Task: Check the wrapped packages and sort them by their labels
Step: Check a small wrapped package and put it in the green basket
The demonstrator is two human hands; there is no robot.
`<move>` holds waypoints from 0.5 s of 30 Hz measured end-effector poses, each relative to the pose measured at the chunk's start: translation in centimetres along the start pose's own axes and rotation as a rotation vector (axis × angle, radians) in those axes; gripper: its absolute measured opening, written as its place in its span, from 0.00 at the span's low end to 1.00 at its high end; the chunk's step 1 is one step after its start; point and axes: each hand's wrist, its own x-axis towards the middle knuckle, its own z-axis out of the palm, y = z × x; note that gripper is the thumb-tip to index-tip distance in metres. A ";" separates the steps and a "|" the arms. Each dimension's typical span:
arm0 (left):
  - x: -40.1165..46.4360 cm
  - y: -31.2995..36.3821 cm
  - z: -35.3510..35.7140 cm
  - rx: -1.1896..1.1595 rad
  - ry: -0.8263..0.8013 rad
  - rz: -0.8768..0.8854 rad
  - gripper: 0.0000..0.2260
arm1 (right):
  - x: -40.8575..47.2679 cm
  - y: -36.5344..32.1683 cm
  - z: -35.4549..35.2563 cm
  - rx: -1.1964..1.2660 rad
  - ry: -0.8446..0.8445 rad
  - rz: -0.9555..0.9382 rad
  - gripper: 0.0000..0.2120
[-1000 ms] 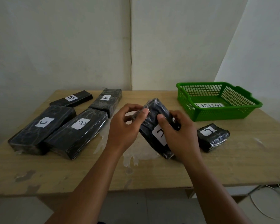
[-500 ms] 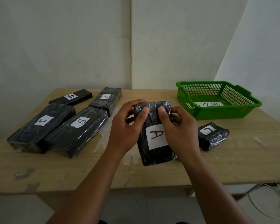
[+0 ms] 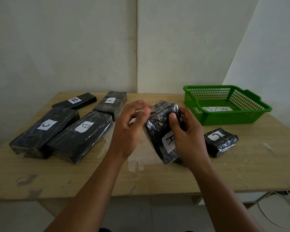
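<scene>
Above the wooden counter (image 3: pixel 157 178), right hand (image 3: pixel 189 138) fingers (image 3: pixel 173 118) grip the black plastic-wrapped "A" package (image 3: pixel 161 129), tilted so the label shows; left hand (image 3: pixel 129 129) loose beside it, probably checking the wrap.

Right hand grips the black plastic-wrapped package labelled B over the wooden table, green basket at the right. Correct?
Not quite. In the head view the black plastic-wrapped package that the right hand grips bears a white label reading A, not B. The rest holds: it is over the wooden table, with the green plastic basket at the right.
</scene>
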 end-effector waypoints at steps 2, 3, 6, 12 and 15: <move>0.5 0.4 -0.3 -0.057 0.007 -0.134 0.21 | 0.0 0.0 -0.1 0.029 -0.055 -0.005 0.08; 0.8 0.7 -0.5 -0.063 -0.015 -0.207 0.19 | -0.1 0.0 0.0 0.060 -0.077 -0.010 0.09; 1.1 1.6 -0.2 -0.085 -0.158 -0.382 0.14 | -0.3 -0.3 0.3 0.102 -0.103 -0.022 0.11; 0.5 1.7 0.0 -0.032 -0.122 -0.327 0.12 | 0.0 0.5 0.7 0.041 -0.104 0.081 0.32; 0.4 1.6 0.1 0.052 -0.118 -0.286 0.11 | -0.4 -0.3 0.7 0.180 -0.151 0.162 0.39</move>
